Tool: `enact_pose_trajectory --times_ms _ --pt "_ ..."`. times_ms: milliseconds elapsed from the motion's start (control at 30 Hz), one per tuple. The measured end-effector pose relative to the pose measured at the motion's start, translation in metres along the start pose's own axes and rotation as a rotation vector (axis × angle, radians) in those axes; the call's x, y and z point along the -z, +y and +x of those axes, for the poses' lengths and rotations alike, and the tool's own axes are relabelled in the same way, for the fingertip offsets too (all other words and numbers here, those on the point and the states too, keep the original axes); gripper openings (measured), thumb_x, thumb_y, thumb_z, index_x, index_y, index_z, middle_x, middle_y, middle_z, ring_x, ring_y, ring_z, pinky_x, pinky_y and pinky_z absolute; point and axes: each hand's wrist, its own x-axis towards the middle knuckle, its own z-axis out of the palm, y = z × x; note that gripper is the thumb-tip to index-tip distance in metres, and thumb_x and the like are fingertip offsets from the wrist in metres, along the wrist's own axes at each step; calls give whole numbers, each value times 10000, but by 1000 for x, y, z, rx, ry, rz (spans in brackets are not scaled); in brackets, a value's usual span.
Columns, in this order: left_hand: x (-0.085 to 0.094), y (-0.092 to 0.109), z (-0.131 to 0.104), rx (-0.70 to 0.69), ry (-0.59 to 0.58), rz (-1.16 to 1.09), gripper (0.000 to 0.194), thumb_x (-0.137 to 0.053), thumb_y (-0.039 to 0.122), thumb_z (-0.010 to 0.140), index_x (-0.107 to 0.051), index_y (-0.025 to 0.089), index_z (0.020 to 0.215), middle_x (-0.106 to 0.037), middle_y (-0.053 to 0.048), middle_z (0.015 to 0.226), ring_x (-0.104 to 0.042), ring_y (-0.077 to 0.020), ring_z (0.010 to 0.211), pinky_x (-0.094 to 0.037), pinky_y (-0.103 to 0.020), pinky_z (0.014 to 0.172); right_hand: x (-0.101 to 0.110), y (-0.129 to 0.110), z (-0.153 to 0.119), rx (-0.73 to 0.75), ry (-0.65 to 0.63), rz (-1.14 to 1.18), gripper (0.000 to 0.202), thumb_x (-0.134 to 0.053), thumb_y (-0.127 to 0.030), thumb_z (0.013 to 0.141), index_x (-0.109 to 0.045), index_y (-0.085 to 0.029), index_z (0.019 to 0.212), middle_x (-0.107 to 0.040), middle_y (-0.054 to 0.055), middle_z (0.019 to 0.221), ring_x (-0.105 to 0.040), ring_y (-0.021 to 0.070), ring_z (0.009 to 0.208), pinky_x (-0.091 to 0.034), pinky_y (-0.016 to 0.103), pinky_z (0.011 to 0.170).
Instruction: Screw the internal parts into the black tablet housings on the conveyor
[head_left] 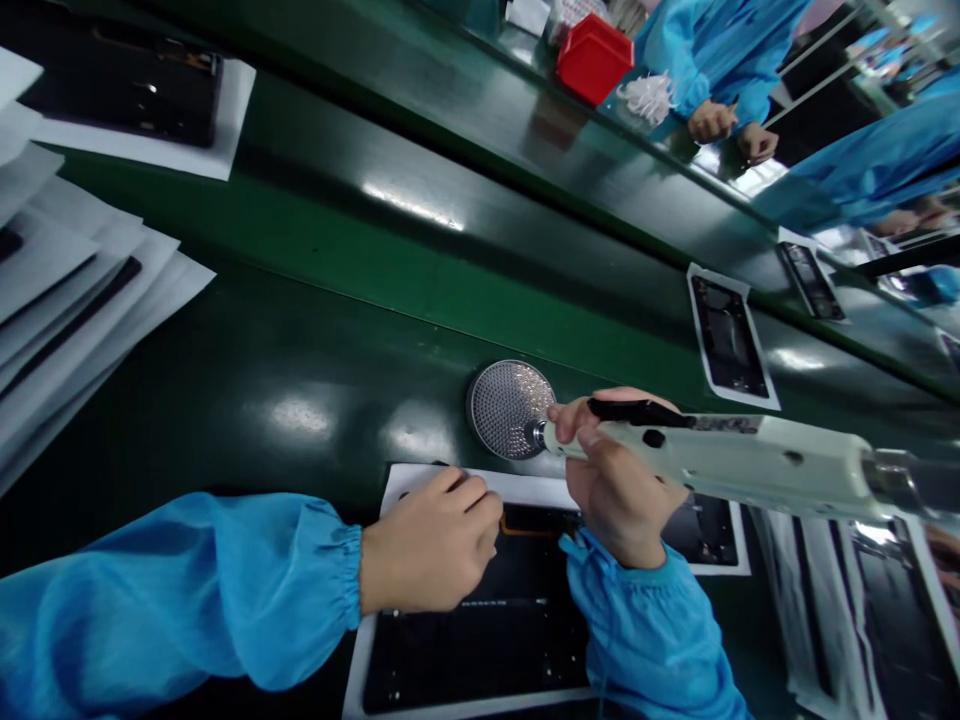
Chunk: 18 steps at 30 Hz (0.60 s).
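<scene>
My right hand [619,490] is wrapped round a pale electric screwdriver [780,462], held nearly level with its body reaching right. Its metal tip is at the right edge of a round metal dish [504,408] with a dimpled face; whether the tip touches it I cannot tell. My left hand [435,545] lies over the upper left of a dark tablet-like panel [480,650], fingers curled in and fingertips hidden. Under the panel is a white foam sheet [531,488]. An orange-edged strip [517,530] shows on the panel beside my left fingers.
Stacked white sheets with dark panels [97,270] stand at left, and more [814,610] at right. Another panel [726,335] lies on the green conveyor line [337,230]. Across it are a red bin [595,58] and a co-worker's hands [712,122].
</scene>
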Motion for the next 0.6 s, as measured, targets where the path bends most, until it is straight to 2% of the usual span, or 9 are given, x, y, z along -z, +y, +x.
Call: enact_pose_trajectory --times_ms 300,600 --pt "-1 11 -2 55 16 28 266 -489 211 984 -695 45 1008 -640 -137 998 -579 -269 897 -474 -421 759 3 4 1 14 -18 8 264 -662 -80 715 -684 -218 939 -607 -50 650 -569 127 573 -525 364 702" --pt "-5 9 -4 43 12 37 271 -480 197 987 -695 41 1042 -650 -150 1038 -585 -279 930 -480 -427 777 3 8 2 16 -20 2 268 -659 -77 721 -680 -214 950 -611 -48 641 -571 133 573 -514 358 685"
